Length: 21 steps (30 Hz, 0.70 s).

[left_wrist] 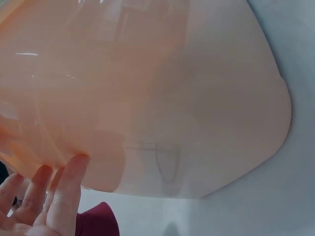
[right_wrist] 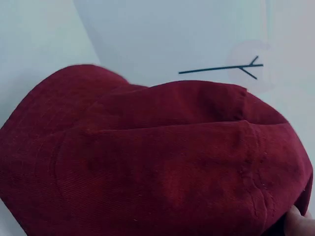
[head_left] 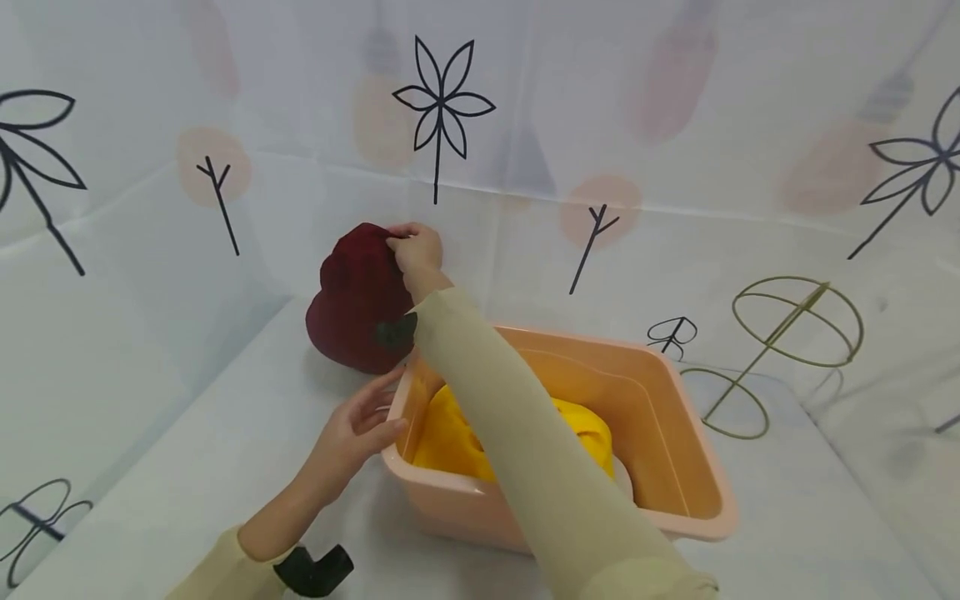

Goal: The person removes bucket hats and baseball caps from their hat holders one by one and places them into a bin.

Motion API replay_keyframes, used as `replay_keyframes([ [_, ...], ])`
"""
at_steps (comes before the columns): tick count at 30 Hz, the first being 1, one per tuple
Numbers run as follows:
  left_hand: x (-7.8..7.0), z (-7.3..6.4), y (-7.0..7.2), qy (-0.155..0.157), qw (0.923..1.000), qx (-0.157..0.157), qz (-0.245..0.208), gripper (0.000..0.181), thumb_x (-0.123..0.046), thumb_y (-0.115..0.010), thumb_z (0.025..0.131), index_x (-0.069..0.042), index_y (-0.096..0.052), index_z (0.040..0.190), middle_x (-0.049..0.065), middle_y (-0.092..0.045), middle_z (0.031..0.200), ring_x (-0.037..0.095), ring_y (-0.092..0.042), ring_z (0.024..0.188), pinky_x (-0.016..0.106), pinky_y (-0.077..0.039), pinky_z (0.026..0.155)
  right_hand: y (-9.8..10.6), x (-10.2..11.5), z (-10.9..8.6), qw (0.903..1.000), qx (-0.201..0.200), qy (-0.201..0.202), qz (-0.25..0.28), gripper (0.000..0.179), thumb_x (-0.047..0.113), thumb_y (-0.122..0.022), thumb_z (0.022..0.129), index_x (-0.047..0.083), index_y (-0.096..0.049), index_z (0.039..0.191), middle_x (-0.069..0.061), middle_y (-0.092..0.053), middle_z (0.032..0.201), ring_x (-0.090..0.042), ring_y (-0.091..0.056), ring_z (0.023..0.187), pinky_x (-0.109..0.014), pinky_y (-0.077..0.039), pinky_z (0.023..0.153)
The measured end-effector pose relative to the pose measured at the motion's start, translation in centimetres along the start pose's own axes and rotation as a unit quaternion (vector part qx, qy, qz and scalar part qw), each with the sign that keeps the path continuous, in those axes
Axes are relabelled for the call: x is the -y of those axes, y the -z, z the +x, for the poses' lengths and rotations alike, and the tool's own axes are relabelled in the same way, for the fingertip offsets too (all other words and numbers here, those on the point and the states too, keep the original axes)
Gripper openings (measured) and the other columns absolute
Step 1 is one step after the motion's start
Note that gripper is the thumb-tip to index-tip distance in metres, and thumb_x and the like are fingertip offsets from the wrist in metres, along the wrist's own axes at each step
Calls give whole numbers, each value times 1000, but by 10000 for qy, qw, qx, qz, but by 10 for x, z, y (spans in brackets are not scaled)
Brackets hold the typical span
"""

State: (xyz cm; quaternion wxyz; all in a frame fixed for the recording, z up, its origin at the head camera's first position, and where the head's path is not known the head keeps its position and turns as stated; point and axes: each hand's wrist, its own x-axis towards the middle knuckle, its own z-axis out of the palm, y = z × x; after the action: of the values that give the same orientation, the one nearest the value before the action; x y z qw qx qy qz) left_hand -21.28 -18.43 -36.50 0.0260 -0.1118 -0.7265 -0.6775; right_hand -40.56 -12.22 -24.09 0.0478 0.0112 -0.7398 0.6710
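Note:
A dark red cap (head_left: 352, 300) is held up by its crown, pinched at the top edge between the fingers and thumb of my right hand (head_left: 417, 250). In the right wrist view the cap (right_wrist: 162, 162) fills most of the picture, brim to the left, with a fingertip at the lower right. My left hand (head_left: 352, 433) rests at the left end of a peach plastic basin (head_left: 675, 442), thumb at the rim. Its extended fingers (left_wrist: 69, 182) touch the basin's outer wall in the left wrist view. Inside the basin lies a yellow cloth item (head_left: 450, 442), partly hidden by my right sleeve.
A pale item (head_left: 622, 479) shows beside the yellow cloth in the basin. The basin stands on a white surface (head_left: 247, 433). White sheeting with printed flowers (head_left: 441, 104) rises behind and at both sides, close to the cap. My right forearm (head_left: 525, 417) crosses over the basin.

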Motion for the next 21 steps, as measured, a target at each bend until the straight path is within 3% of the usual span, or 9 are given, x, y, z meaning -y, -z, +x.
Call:
replay_keyframes([
  [5, -1, 0, -1, 80, 9999, -61, 43, 63, -21, -66, 84, -15, -39, 141, 17, -49, 131, 30, -56, 110, 35, -50, 84, 1, 3, 1, 9996, -98, -212, -139, 8, 8, -68, 84, 9, -74, 89, 1, -65, 91, -11, -56, 85, -22, -46, 70],
  [10, -2, -1, -2, 108, 9999, -58, 47, 63, -22, -66, 84, -17, -38, 141, 15, -49, 131, 29, -57, 109, 35, -51, 83, 4, 8, 3, 9986, -236, -459, 84, 7, 10, -69, 84, 9, -74, 88, 0, -63, 91, -12, -54, 84, -24, -46, 72],
  [17, -2, -1, -2, 212, 9996, -151, 80, 63, -23, -66, 84, -19, -39, 140, 14, -51, 129, 28, -57, 107, 35, -51, 83, 5, 18, 3, 9989, -62, -443, 146, 10, 12, -68, 85, 9, -73, 94, 1, -62, 95, -11, -54, 91, -22, -45, 79],
  [21, -3, -1, -2, 250, 9994, -185, 134, 62, -25, -67, 84, -21, -40, 139, 13, -52, 128, 27, -57, 107, 36, -51, 84, 4, 23, 2, 9983, 1, -430, 403, 12, 9, -68, 84, 7, -72, 96, 2, -61, 90, -10, -53, 87, -20, -44, 76],
])
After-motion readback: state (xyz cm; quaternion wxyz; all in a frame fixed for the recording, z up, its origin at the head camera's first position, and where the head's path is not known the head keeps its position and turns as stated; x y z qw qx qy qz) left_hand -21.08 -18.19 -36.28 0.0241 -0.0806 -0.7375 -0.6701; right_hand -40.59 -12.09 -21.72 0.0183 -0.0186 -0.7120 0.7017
